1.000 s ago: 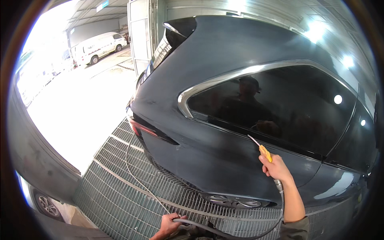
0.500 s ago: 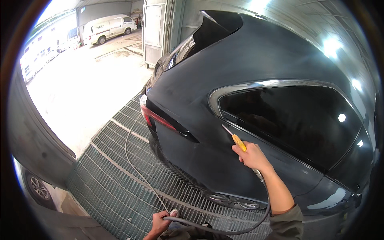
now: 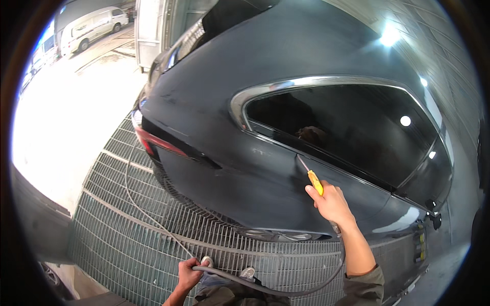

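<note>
My right hand (image 3: 332, 203) is wrapped around a yellow air blow gun (image 3: 315, 182). Its thin metal nozzle reaches up to just below the chrome trim of the side window (image 3: 337, 130); whether the tip touches cannot be told. From the gun's lower end a grey air hose (image 3: 286, 292) loops down and across to my left hand (image 3: 189, 273), which is closed around it. Before me stands a dark grey car (image 3: 204, 107), its rear quarter panel dull with a few pale smudges. The trigger is hidden by my fingers.
Slatted metal floor grating (image 3: 122, 224) runs under the car and my shoes (image 3: 206, 261). The hose's thin far stretch (image 3: 148, 214) trails over it. A red tail light (image 3: 161, 143) is at the car's left end. Outside, a white van (image 3: 94, 28) is parked beyond the doorway.
My right hand and the blow gun have moved rightward along the panel below the window. The view has shifted right and down, bringing both shoes into sight. Both grips are unchanged.
</note>
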The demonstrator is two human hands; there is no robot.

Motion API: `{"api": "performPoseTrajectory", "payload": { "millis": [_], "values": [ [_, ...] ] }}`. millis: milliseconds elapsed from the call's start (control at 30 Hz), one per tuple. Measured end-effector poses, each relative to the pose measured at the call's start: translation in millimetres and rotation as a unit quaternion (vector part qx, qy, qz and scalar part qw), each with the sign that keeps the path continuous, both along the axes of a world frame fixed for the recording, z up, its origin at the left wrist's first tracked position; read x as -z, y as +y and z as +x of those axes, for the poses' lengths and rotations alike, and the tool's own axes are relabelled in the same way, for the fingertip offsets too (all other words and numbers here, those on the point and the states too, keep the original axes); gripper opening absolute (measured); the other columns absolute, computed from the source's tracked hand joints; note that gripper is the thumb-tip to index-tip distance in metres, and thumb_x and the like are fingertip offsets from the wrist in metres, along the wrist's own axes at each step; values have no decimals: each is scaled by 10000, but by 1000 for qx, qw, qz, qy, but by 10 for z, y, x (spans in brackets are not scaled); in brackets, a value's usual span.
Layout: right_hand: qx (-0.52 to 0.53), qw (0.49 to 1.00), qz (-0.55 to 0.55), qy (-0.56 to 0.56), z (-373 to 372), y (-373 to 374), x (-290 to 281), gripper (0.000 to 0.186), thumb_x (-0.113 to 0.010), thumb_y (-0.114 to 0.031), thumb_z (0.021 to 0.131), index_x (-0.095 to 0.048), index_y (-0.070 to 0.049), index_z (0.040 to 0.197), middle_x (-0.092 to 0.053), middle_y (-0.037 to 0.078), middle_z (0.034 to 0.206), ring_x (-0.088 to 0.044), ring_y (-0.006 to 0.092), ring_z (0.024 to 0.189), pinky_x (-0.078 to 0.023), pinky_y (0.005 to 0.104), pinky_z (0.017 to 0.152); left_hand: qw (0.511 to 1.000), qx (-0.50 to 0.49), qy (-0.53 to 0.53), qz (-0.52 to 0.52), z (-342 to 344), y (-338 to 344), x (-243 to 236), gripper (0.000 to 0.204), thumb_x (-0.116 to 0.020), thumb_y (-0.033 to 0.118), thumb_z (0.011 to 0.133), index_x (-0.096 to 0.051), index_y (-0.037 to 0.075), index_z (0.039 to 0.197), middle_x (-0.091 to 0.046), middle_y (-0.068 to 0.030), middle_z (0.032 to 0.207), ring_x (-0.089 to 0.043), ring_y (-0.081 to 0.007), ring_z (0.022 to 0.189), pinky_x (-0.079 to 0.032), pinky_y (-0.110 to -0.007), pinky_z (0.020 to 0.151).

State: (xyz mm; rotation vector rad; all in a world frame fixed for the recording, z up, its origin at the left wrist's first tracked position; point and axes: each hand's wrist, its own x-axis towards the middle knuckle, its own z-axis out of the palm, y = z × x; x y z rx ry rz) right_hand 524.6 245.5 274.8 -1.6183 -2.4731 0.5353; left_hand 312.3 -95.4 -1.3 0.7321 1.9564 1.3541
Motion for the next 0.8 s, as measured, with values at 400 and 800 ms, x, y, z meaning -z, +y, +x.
{"api": "performPoseTrajectory", "payload": {
  "millis": [400,800],
  "values": [
    [112,994,4,13,1197,138,20,637,-580,-586,1005,-652,42,927,-684,136,646,-736,337,714,-557,449,731,996,76,-52,-10,334,385,-54,424,-865,230,860,-602,-2,621,-549,3,533,-470,-22,586,-385,-275,493],
    [214,976,2,31,2489,489,156,571,-611,-516,1010,-679,43,915,-689,139,643,-739,318,690,-558,439,709,993,118,7,-32,955,654,-144,416,-872,240,858,-633,-12,631,-584,-27,527,-479,-32,568,-418,-285,494]
  ]
}}
